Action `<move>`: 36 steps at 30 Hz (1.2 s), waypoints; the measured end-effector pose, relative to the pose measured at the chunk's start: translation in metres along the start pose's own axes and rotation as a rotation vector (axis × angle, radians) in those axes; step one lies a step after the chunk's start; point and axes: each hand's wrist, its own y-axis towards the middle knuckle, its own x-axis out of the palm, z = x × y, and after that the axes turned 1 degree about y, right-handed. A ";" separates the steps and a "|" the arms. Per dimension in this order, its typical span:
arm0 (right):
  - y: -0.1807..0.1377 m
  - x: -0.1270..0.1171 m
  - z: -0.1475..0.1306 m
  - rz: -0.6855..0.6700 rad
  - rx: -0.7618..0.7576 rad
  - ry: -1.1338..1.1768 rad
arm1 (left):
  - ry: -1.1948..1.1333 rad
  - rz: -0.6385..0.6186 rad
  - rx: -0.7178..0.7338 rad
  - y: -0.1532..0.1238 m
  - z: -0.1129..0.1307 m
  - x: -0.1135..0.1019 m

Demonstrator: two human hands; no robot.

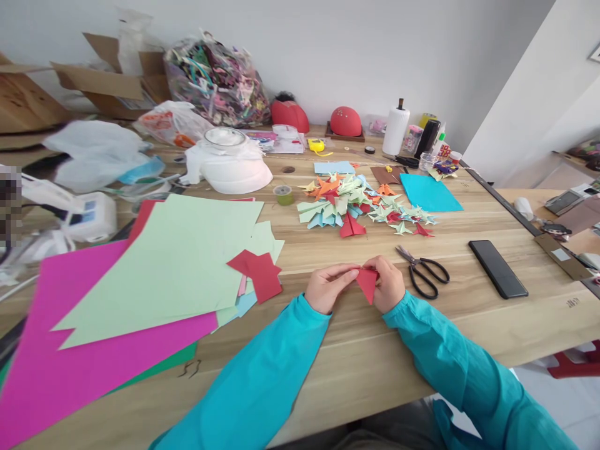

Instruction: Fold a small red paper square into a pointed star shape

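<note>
Between my two hands is a small piece of folded red paper (366, 287), its pointed end toward me. My left hand (329, 286) pinches its upper left corner between thumb and fingers. On the other side, my right hand (388, 284) is closed around the right edge, some of its fingers hidden behind the paper. Black-handled scissors (424, 272) lie to the right of my right hand. Left of my left hand are loose red paper pieces (265, 275) on top of other coloured scraps. Beyond my hands is a pile of folded paper cranes (349, 194) in green, orange, blue and red.
Large light green sheets (178, 250) and a magenta sheet (60, 300) cover the left side. A phone (497, 269) lies at the right. A turquoise sheet (431, 192), a tape roll (283, 195) and a white bottle (396, 130) stand or lie farther back.
</note>
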 end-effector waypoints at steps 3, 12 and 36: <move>-0.001 0.001 0.002 -0.059 0.033 0.025 | 0.120 0.013 0.084 0.001 -0.001 -0.002; -0.003 0.003 0.004 -0.132 0.097 0.115 | 0.179 -0.071 0.180 0.000 0.004 -0.002; 0.003 0.002 -0.008 0.026 0.147 0.410 | 0.261 0.024 0.344 0.003 0.007 -0.006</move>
